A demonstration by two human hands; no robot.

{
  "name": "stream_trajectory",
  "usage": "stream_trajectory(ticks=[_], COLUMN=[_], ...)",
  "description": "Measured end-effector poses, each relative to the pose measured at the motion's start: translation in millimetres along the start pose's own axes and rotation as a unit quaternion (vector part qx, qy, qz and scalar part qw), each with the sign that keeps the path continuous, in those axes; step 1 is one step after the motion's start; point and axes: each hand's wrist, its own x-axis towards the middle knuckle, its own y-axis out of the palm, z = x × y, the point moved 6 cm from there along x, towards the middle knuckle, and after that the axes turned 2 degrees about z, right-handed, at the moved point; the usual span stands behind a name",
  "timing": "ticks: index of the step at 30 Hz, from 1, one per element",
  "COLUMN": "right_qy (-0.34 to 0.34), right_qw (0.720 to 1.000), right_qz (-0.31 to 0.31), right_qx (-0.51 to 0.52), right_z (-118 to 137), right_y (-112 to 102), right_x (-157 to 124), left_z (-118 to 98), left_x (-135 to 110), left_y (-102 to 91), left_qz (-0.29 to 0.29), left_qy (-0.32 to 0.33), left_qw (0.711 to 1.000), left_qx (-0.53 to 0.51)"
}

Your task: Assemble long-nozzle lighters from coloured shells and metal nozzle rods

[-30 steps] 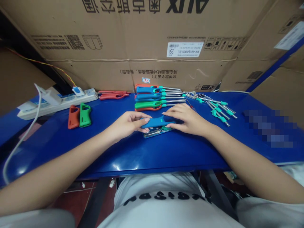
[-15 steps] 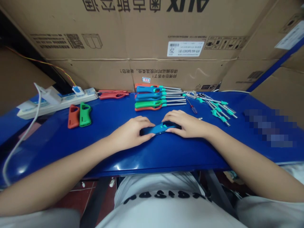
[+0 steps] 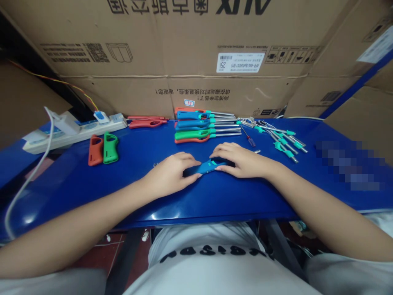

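A blue stick lighter [image 3: 206,167] with a teal trigger lies between my two hands, low over the blue table. My left hand [image 3: 172,174] grips its left end, thumb along the near side and fingers along the far side. Its right end is pinched by my right hand [image 3: 242,162], with thumb and fingers on opposite sides; my fingers partly cover that end. A short metal piece [image 3: 257,151] shows just beyond my right hand. Past both hands, a stack of blue, green and orange stick lighters [image 3: 196,125] lies with metal tubes pointing right.
Metal tubes with teal parts and wires [image 3: 285,143] are heaped at the right, near a small screwdriver [image 3: 250,139]. Red handle pieces [image 3: 147,122], an orange handle [image 3: 95,150] and a green handle [image 3: 110,148] lie left. A power strip [image 3: 76,133] stands behind them; cardboard [image 3: 138,53] walls the back.
My left hand has shifted slightly to the right along the lighter, and the lighter has turned a little. My right hand stays nearly in place.
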Motion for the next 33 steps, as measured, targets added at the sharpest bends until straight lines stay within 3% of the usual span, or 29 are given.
stream_trajectory(ticks=[7, 11, 14, 21, 26, 30, 33], right_qy=[0.011, -0.001, -0.008, -0.003, 0.003, -0.004, -0.027], right_qw=[0.999, 1.0, 0.999, 0.991, 0.986, 0.98, 0.976], right_qz=[-0.02, -0.007, 0.007, -0.002, -0.058, -0.104, -0.101], right_qx=[0.03, -0.013, -0.047, -0.132, -0.154, -0.172, -0.192], right_z=[-5.0, -0.6, 4.2, 12.3, 15.4, 12.4, 11.2], right_y=[3.0, 2.0, -0.6, -6.0, -15.0, -23.1, -21.0], right_x=[1.1, 1.9, 1.9, -1.7, -2.7, -2.8, -2.8], left_z=[-7.8, -14.5, -11.4, -0.7, -1.9, 15.9, 35.1], left_x=[0.1, -2.0, -1.3, 3.7, 3.1, 8.0, 11.1], left_y=[3.7, 8.6, 10.0, 4.6, -7.2, -10.3, 5.1], left_qz=[0.026, 0.054, 0.042, -0.02, -0.049, -0.055, 0.007], left_qy=[-0.004, 0.009, 0.031, 0.052, 0.036, -0.06, -0.167], left_qw=[0.997, 0.982, 0.982, 0.993, 0.996, 0.992, 0.942], left_qx=[0.071, 0.182, 0.183, 0.101, 0.063, -0.096, -0.292])
